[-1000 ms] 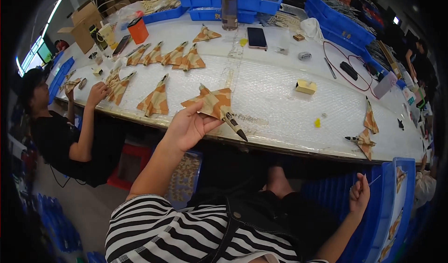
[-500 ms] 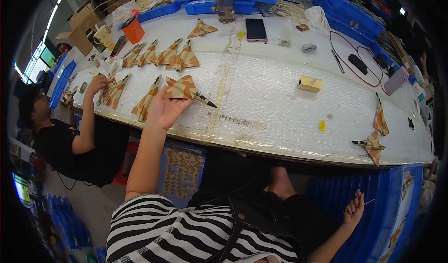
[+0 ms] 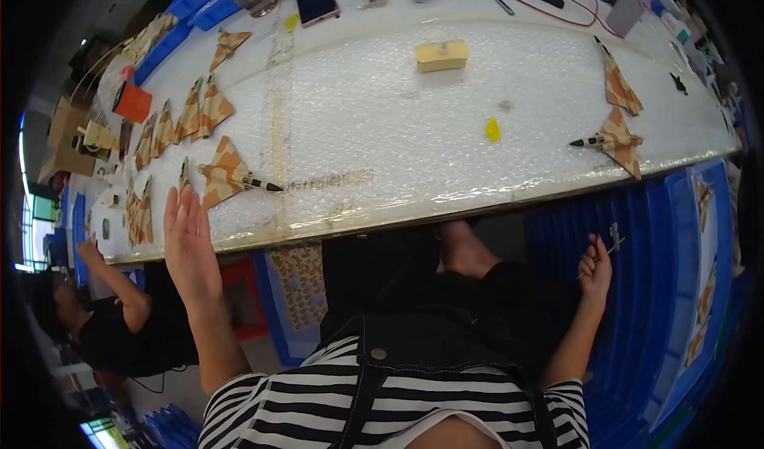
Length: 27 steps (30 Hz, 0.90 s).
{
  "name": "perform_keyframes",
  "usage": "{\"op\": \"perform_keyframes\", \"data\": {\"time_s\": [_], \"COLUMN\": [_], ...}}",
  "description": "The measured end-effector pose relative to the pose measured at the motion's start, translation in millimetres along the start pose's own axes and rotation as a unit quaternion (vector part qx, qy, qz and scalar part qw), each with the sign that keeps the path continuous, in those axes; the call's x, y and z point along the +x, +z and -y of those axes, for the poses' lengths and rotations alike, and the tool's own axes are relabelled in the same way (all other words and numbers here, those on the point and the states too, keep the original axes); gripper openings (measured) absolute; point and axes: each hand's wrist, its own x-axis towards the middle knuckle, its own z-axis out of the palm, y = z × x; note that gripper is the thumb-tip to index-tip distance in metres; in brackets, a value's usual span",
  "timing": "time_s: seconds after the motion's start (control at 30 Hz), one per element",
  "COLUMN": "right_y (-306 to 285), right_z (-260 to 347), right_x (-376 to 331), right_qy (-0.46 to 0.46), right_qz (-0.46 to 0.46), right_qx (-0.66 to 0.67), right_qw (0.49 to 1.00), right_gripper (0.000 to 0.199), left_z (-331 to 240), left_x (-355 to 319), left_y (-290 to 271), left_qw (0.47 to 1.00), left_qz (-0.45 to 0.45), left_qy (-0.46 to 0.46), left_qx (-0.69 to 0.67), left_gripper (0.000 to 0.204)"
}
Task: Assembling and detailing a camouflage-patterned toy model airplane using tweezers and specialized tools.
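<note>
My left hand (image 3: 189,242) is open with fingers straight, hovering at the near edge of the white bubble-wrapped table (image 3: 414,122). Just beyond its fingertips lies an orange-and-tan camouflage model jet (image 3: 227,174) with a black nose, resting free on the table. My right hand (image 3: 595,267) hangs low beside my lap, pinching a thin small stick-like tool (image 3: 609,246). Two more camouflage jets (image 3: 617,134) lie at the table's right end.
Several camouflage jets (image 3: 191,115) lie in a row at the left. A yellow block (image 3: 442,55), a phone (image 3: 317,1) and an orange cup (image 3: 132,103) sit on the table. Another person (image 3: 103,322) works at the left. Blue crates (image 3: 676,290) stand to my right.
My left hand set the jet down on the table, let go and drew back toward me. My right hand rose slightly. My view swung toward the right.
</note>
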Motion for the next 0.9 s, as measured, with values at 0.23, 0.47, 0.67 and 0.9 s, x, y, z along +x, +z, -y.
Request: {"op": "perform_keyframes", "data": {"time_s": [0.23,0.47,0.67,0.9], "right_y": [35.5,42.0,47.8,49.6], "right_z": [-3.5,-3.2,15.4,160.2], "right_x": [-15.2,-65.4,-95.2,-181.3], "right_qy": [-0.087,-0.107,-0.267,-0.559], "right_qz": [-0.035,-0.003,-0.010,-0.080], "right_qx": [-0.014,-0.074,-0.250,-0.408], "right_qw": [0.995,0.992,0.931,0.717], "right_gripper": [0.038,0.053,0.042,0.030], "left_z": [56.9,114.5,118.2,116.1], "left_x": [-40.6,-65.9,-66.3,-65.3], "left_y": [139.7,198.2,199.1,192.9], "left_qw": [0.872,0.739,0.757,0.752], "left_qz": [0.170,0.266,0.297,0.250], "left_qy": [0.349,0.455,0.370,0.392], "left_qx": [0.297,0.420,0.449,0.467], "left_gripper": [0.053,0.068,0.069,0.063]}}
